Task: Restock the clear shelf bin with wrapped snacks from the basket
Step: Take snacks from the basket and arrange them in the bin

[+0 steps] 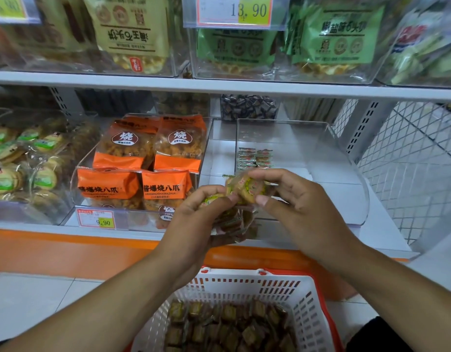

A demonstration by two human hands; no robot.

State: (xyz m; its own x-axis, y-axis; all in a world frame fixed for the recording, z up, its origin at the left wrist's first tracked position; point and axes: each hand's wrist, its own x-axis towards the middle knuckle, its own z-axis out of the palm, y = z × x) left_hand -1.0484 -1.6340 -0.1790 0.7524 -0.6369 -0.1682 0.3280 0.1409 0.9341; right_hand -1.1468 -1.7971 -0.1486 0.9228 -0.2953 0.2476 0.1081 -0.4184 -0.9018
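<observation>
My left hand [194, 217] grips a stack of wrapped snacks [230, 223] in front of the lower shelf. My right hand [295, 199] pinches one round wrapped snack [244, 190] with a green and red label, just above that stack. Behind the hands stands the clear shelf bin [346, 158], with a few of the same wrapped snacks [254, 158] lying at its back left. Below, a white basket [308, 308] with a red rim holds several wrapped snacks [227, 329].
A clear bin of orange snack bags [143, 171] stands left of the task bin, with a 9.90 price tag [96, 219]. Green-labelled biscuits [24, 158] fill the far-left bin. The upper shelf [219, 85] carries bagged goods. A white wire mesh panel [417, 161] closes the right side.
</observation>
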